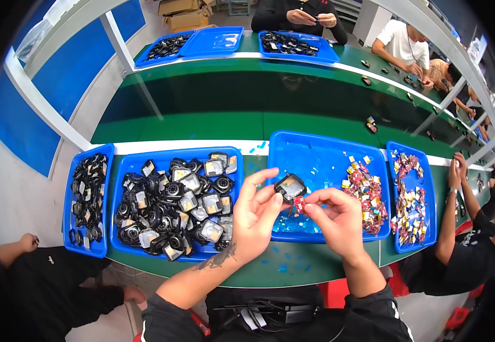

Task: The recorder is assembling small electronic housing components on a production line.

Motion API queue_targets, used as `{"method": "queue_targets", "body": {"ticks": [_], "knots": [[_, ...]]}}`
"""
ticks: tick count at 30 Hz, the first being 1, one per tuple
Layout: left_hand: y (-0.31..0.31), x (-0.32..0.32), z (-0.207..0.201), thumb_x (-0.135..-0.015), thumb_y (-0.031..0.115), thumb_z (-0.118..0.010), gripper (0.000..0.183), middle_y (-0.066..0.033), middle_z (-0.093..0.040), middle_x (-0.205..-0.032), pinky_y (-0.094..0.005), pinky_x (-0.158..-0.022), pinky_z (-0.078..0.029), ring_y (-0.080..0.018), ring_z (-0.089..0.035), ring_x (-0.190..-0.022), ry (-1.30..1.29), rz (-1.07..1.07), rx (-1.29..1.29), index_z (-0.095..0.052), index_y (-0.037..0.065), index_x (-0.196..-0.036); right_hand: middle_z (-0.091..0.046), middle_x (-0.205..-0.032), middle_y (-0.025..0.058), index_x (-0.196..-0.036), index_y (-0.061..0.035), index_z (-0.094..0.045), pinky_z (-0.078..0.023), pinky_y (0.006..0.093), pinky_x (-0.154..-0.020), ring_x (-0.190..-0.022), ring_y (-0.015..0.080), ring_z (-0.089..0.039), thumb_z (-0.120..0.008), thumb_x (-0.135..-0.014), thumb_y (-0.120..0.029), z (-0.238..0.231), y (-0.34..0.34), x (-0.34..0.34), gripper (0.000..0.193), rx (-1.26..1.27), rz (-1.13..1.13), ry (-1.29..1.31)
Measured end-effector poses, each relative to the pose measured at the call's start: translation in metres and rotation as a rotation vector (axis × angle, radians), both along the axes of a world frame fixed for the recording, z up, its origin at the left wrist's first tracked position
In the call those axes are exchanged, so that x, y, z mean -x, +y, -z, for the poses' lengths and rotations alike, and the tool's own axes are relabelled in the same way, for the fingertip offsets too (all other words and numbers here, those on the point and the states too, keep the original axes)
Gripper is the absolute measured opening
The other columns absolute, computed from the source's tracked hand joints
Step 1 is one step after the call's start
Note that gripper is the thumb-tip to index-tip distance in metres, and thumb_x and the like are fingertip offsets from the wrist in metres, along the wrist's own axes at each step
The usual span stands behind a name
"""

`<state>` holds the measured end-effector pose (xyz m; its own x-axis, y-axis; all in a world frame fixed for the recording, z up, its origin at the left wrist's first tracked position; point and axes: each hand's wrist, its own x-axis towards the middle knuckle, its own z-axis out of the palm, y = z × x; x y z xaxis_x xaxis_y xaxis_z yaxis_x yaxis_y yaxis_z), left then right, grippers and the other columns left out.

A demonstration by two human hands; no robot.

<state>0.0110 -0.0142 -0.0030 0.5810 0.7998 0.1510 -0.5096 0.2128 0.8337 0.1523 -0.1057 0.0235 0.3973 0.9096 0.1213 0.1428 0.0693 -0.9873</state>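
Over the wide middle tray, my left hand [257, 214] grips a black, watch-like housing [290, 187] with a squarish frame and a pale inner face. Its fingers pinch the housing at the left and lower edge. My right hand [339, 219] pinches a small red part [299, 204] between thumb and fingertips. That part sits right at the lower right corner of the housing; whether the two are joined I cannot tell. Beneath my hands, the blue middle tray [301, 157] holds scraps of blue film and, at its right side, a heap of small red parts [367, 196] with yellow and white bits.
Left of my hands, a blue tray [139, 252] is heaped with black housings; a narrower tray [85, 249] of black pieces stands beyond it. Another blue tray [412, 182] with red parts stands at right. Past the white ledge, a green belt [202, 128] carries scattered pieces. Co-workers sit around.
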Motion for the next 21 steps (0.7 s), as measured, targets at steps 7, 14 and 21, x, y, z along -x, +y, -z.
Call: {"method": "queue_targets", "body": {"ticks": [7,14,21], "knots": [[0.008,0.009,-0.01,-0.085,-0.007,-0.064,0.03,-0.0154,-0.061,-0.114,-0.0278,-0.081,-0.052,-0.0202,-0.065,-0.094,0.375,0.012,-0.71,-0.068,0.001,-0.114,-0.065,-0.095,0.0098,-0.098,0.0056,-0.061,-0.055,0.0275,-0.082,-0.089,0.013,-0.064,-0.064,-0.089,0.001,0.0,-0.005,-0.015,0.01,0.003,-0.141,0.27],[0.014,0.014,-0.013,-0.082,-0.003,-0.07,0.024,-0.0125,-0.066,-0.098,-0.0277,-0.07,-0.052,-0.0183,-0.065,-0.083,0.456,0.04,-0.797,-0.072,0.002,-0.105,-0.064,-0.091,0.0055,-0.094,0.0043,-0.061,-0.052,0.0256,-0.079,-0.086,0.0109,-0.061,-0.061,-0.092,-0.002,-0.004,-0.009,-0.022,0.007,0.04,-0.237,0.241],[0.012,0.011,-0.012,-0.085,-0.002,-0.067,0.014,-0.01,-0.064,-0.088,-0.0263,-0.064,-0.052,-0.0149,-0.065,-0.077,0.595,0.102,-0.734,-0.07,-0.002,-0.098,-0.059,-0.08,0.0107,-0.09,0.0026,-0.057,-0.049,0.0315,-0.068,-0.076,0.0199,-0.061,-0.058,-0.094,-0.009,-0.004,-0.003,-0.015,0.012,0.138,-0.054,-0.398]]}}
